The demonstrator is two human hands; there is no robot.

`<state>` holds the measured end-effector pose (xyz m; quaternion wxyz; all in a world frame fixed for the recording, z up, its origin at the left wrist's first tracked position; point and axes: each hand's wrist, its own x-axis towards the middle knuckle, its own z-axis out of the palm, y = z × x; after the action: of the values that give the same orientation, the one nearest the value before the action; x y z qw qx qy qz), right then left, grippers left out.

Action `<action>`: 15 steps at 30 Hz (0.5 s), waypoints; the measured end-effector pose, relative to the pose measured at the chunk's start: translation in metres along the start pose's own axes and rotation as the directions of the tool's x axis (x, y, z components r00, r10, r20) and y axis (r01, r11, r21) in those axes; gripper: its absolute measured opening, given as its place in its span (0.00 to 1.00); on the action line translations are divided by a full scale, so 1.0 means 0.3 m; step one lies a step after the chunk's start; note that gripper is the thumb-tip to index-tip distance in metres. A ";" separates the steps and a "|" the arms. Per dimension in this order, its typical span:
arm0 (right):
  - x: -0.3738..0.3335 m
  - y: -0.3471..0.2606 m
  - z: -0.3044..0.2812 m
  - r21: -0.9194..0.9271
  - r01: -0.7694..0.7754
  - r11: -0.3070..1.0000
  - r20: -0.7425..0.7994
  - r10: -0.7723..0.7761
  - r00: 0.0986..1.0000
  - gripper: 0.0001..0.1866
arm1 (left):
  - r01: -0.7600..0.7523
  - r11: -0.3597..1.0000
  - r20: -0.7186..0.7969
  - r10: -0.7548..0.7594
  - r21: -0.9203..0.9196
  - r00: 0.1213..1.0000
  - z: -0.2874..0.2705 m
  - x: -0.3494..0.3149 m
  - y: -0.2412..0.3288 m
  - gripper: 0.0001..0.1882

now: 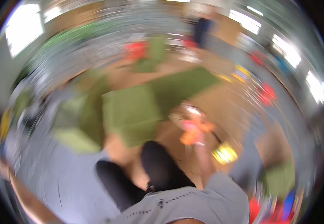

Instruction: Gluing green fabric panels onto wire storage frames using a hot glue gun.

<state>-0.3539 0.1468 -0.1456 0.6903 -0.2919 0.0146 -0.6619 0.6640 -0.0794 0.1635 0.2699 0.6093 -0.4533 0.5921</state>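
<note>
Motion smears the whole head view. My right hand (195, 139) is closed round an orange tool, which looks like a tape dispenser (192, 125) with a shiny, roundish part at its far end. Just left of it, on the brown surface, is a green box-like piece (132, 112) with a longer green panel (184, 87) running off to the right. At the far left edge my left hand (1, 168) is held out to the side, away from the green pieces. Its fingers are too blurred to read.
Another open green box-like piece (78, 123) stands at the left. Smaller green (156, 50) and red (136, 50) things are farther back. A bright yellow object (224, 153) lies right of my forearm. A person (202, 30) stands at the back.
</note>
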 end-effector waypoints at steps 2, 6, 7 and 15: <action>-0.010 -0.018 0.026 -0.183 -0.031 0.983 -0.078 0.017 0.997 0.30 | 0.116 0.836 0.364 -0.353 0.537 0.862 -0.655 0.152 0.104 0.25; -0.070 -0.088 0.001 -0.567 0.203 0.799 -0.092 -0.306 0.948 0.32 | 0.361 0.551 0.188 -0.706 0.752 0.683 -0.865 0.237 -0.229 0.28; -0.033 -0.061 0.036 -0.537 0.150 0.830 -0.081 -0.228 0.970 0.32 | 0.384 0.524 0.172 -0.732 0.760 0.659 -0.936 0.233 -0.220 0.28; 0.065 0.034 0.179 -0.603 0.063 0.796 -0.185 -0.216 0.959 0.31 | 0.327 0.614 0.258 -0.672 0.718 0.694 -0.945 0.126 -0.038 0.29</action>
<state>-0.3204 0.1491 -0.0982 0.5069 -0.4087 0.2827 -0.7043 0.5345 0.1622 0.2458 0.0849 0.8991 -0.0880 0.4203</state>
